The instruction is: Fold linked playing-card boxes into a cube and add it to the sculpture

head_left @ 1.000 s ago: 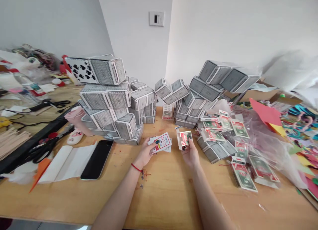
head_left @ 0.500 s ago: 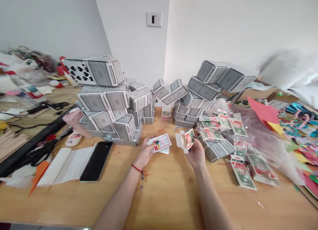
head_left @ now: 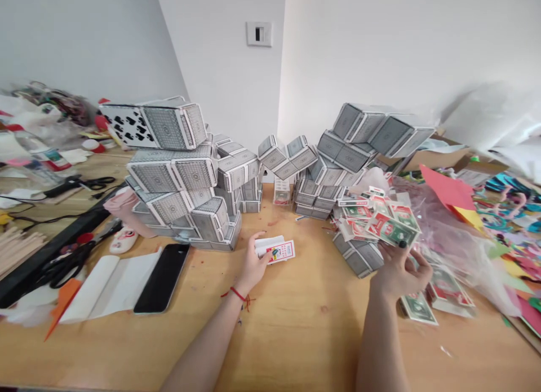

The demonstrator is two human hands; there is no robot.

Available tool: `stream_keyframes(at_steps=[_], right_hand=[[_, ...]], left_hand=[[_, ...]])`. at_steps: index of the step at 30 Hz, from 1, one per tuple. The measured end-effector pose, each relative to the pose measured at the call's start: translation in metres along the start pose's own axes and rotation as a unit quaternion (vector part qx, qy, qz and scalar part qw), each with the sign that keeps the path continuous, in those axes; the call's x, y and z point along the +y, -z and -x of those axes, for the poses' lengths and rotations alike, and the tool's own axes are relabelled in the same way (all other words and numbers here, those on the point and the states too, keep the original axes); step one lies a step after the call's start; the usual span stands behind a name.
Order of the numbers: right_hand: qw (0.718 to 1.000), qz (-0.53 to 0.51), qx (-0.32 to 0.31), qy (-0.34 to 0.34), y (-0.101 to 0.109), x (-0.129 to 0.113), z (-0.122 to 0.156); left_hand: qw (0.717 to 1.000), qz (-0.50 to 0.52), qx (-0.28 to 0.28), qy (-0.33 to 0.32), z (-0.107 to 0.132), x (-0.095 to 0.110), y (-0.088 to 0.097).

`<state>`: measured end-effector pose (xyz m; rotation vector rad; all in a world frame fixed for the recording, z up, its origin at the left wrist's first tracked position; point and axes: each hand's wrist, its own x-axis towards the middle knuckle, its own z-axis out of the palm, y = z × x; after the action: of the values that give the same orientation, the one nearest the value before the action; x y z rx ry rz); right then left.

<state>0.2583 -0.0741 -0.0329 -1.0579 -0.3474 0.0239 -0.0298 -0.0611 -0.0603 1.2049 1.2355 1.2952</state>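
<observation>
Above the middle of the table, my left hand (head_left: 252, 266) is closed round a deck of playing cards (head_left: 285, 251), its printed top card facing up. Over on the right, my right hand (head_left: 399, 274) pinches a red and green card box (head_left: 391, 229) between thumb and fingers, just over a heap of similar card boxes (head_left: 357, 212). Part of that heap is hidden by the hand and the box. More card boxes (head_left: 417, 308) lie below the right hand. A grey block of folded playing cards (head_left: 357, 255) rests beside the heap.
Stacked blocks of folded playing cards rise at the left (head_left: 169, 169) and right (head_left: 349, 149). A black phone (head_left: 162, 279), white paper (head_left: 105, 287) and black scissors (head_left: 71, 262) lie left. Clear plastic bags (head_left: 473, 262) and coloured paper (head_left: 448, 189) crowd the right side.
My right hand has carried the card box away from the deck, rightward to the heap of boxes. My left hand keeps the deck, which has shifted slightly right and turned flatter.
</observation>
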Motion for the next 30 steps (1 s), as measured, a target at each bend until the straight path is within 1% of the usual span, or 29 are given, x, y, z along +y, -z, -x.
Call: stream_keyframes(at_steps=[2, 5, 7, 11, 13, 14, 15, 16, 17, 18, 19, 20, 21, 24, 27, 30], right_hand=[[1.0, 0.012, 0.011, -0.012, 0.002, 0.006, -0.002], [0.999, 0.031, -0.007, -0.033, 0.0, 0.009, -0.001], [0.998, 0.046, -0.013, -0.035, -0.001, 0.008, 0.0], [0.995, 0.102, 0.018, 0.011, -0.002, 0.001, 0.006], [0.993, 0.114, 0.002, 0.034, -0.003, -0.002, 0.013], [0.993, 0.114, -0.025, 0.035, -0.005, -0.003, 0.018], [0.991, 0.111, -0.068, 0.025, -0.007, -0.004, 0.025], [0.985, 0.108, -0.131, -0.001, -0.01, -0.004, 0.034], [0.971, 0.108, -0.208, -0.037, -0.013, -0.005, 0.044], [0.947, 0.108, -0.292, -0.075, -0.017, -0.005, 0.055], [0.918, 0.106, -0.368, -0.105, -0.02, -0.004, 0.067], [0.886, 0.109, -0.435, -0.122, -0.023, -0.003, 0.079], [0.859, 0.113, -0.482, -0.13, -0.026, -0.001, 0.09], [0.829, 0.125, -0.526, -0.145, -0.028, 0.011, 0.116], [0.825, 0.14, -0.52, -0.17, -0.027, 0.023, 0.127], [0.827, 0.132, -0.507, -0.203, -0.027, 0.029, 0.126]], left_hand=[[1.0, -0.02, -0.008, -0.014, 0.0, -0.003, 0.001], [0.997, -0.059, -0.026, -0.046, -0.001, -0.007, 0.003], [0.993, -0.083, -0.039, -0.068, 0.0, -0.01, 0.004], [0.988, -0.102, -0.072, -0.09, 0.005, -0.011, 0.003], [0.987, -0.105, -0.083, -0.09, 0.007, -0.012, 0.002], [0.987, -0.105, -0.084, -0.09, 0.007, -0.012, 0.001], [0.987, -0.104, -0.084, -0.09, 0.007, -0.012, 0.001], [0.987, -0.101, -0.082, -0.09, 0.007, -0.013, 0.0], [0.988, -0.097, -0.079, -0.091, 0.007, -0.014, 0.0], [0.988, -0.094, -0.078, -0.091, 0.007, -0.014, 0.0], [0.989, -0.091, -0.077, -0.092, 0.006, -0.015, 0.0], [0.989, -0.089, -0.077, -0.093, 0.006, -0.015, 0.0], [0.989, -0.089, -0.077, -0.094, 0.005, -0.015, 0.0], [0.989, -0.094, -0.075, -0.087, 0.003, -0.013, 0.001], [0.99, -0.096, -0.068, -0.073, 0.001, -0.008, 0.002], [0.992, -0.08, -0.075, -0.055, -0.001, -0.005, 0.003]])
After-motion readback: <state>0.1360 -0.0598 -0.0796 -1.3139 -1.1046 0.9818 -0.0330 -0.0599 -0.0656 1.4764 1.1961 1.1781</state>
